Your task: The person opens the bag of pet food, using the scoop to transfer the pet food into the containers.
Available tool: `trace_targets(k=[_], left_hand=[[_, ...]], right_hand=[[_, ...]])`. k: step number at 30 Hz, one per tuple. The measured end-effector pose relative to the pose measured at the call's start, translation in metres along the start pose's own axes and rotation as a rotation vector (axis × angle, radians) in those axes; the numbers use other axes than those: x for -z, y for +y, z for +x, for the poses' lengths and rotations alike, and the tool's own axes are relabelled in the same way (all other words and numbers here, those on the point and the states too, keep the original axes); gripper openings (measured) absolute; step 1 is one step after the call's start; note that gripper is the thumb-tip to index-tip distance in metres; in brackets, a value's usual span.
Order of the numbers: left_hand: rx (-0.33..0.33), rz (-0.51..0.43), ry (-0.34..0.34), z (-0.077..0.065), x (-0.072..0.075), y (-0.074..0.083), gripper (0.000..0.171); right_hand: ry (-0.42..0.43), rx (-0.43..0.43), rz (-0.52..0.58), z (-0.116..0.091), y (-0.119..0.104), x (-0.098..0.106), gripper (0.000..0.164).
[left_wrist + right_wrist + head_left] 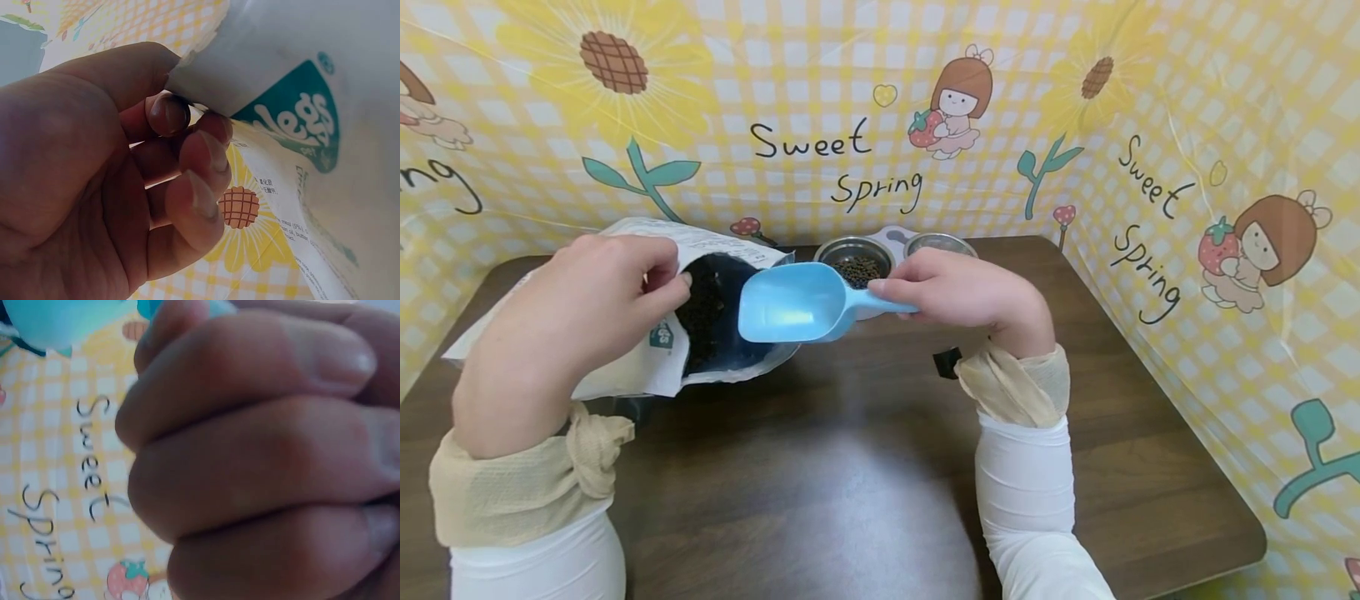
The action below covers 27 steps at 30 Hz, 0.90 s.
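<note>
A small black object (947,362), hard to identify, lies on the brown table (820,492) before a yellow checked backdrop (808,75).

The light-blue scoop (797,304) hangs near level at the open mouth of the bag (628,367), its hollow showing, handle pointing right. White with a green logo, the bag lies on the desk's (850,467) left side, dark pellets (702,304) inside.

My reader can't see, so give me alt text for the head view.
A right hand holds a light blue scoop at the mouth of a white bag of dark pellets, whose edge the left hand pinches. Behind, a metal bowl of brown pellets sits near the table's far edge.
</note>
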<state>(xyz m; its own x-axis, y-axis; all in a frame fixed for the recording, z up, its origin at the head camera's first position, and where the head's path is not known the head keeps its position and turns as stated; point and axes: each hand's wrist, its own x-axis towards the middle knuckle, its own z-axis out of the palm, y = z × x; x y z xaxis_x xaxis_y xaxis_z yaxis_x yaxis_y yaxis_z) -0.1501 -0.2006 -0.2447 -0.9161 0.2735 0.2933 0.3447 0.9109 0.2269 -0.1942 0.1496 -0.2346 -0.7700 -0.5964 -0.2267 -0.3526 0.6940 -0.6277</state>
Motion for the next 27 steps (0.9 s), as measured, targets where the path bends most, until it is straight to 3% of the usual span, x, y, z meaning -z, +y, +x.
trace_targets(k=[6, 11, 18, 27], left_hand=[[0.005, -0.001, -0.006, 0.0, 0.0, 0.0, 0.037], [0.008, -0.002, -0.017, 0.001, 0.0, 0.0, 0.036], [0.012, 0.002, -0.015, 0.0, 0.001, 0.0, 0.035], [0.007, 0.017, -0.005, -0.002, 0.002, -0.002, 0.032]], right_hand=[[0.018, 0.002, -0.107, 0.013, -0.022, -0.019, 0.046], [0.041, -0.014, -0.153, 0.026, -0.032, -0.032, 0.037], [0.056, -0.062, -0.302, 0.04, -0.04, -0.045, 0.037], [0.152, 0.002, -0.413, 0.047, -0.05, -0.064, 0.037]])
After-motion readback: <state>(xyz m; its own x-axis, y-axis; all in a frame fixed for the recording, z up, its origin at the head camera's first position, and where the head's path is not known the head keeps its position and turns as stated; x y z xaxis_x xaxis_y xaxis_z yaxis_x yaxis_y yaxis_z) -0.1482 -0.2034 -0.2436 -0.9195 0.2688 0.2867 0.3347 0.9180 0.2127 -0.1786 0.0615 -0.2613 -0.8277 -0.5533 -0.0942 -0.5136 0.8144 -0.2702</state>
